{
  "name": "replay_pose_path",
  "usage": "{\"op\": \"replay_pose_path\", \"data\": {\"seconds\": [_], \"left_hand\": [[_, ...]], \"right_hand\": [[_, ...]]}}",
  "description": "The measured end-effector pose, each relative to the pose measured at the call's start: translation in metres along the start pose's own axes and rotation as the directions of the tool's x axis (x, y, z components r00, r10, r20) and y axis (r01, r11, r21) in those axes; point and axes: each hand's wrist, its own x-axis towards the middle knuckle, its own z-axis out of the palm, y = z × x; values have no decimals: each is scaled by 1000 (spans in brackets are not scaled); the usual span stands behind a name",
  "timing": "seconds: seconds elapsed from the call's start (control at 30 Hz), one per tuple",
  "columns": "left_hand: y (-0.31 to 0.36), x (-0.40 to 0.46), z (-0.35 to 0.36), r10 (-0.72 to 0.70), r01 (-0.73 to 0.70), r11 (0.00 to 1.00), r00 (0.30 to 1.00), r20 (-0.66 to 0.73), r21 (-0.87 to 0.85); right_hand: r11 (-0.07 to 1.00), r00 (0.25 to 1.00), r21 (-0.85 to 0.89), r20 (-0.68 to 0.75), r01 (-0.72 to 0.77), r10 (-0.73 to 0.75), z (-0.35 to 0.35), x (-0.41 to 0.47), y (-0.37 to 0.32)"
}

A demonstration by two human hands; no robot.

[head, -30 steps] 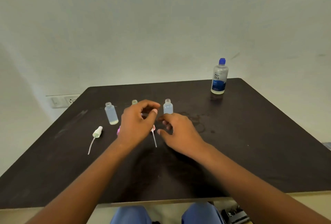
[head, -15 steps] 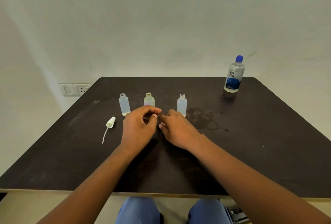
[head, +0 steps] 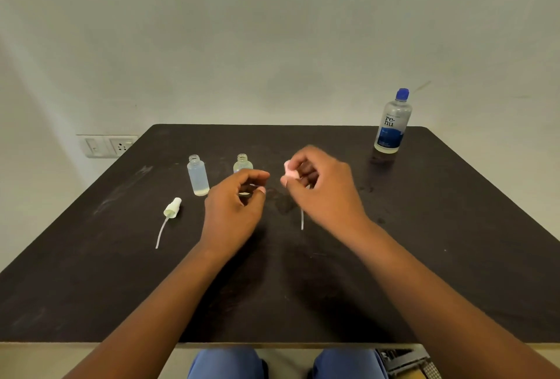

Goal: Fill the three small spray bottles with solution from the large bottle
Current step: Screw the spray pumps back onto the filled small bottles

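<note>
Pinching a pink spray cap (head: 290,170) in the right hand (head: 324,190) above the dark table (head: 424,242).

The cap's dip tube (head: 302,221) hangs below that hand. The left hand (head: 235,212) is curled, its grasp hidden. Behind the left hand stands an uncapped small bottle (head: 242,163); left of that, another open bottle (head: 198,176), then a white spray cap (head: 172,207) lying flat. The large bottle (head: 392,122) stands capped, far right of them.
</note>
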Motion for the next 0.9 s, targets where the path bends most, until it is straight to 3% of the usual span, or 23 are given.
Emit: {"op": "replay_pose_path", "data": {"seconds": [0.17, 0.4, 0.57, 0.9], "left_hand": [[10, 18, 25, -6, 6, 1000, 999, 49, -17], [11, 42, 66, -25, 30, 999, 991, 130, -34], [2, 49, 80, 29, -28, 999, 999, 44, -18], [-8, 52, 84, 46, -38, 994, 996, 74, -104]], "right_hand": [[975, 964, 220, -255, -19, 76, -26, 33, -1], [953, 894, 286, -445, 96, 43, -22, 63, 15], [929, 868, 323, -497, 179, 6, -8, 69, 26], [898, 900, 409, -435, 162, 36, 14, 65, 44]]}}
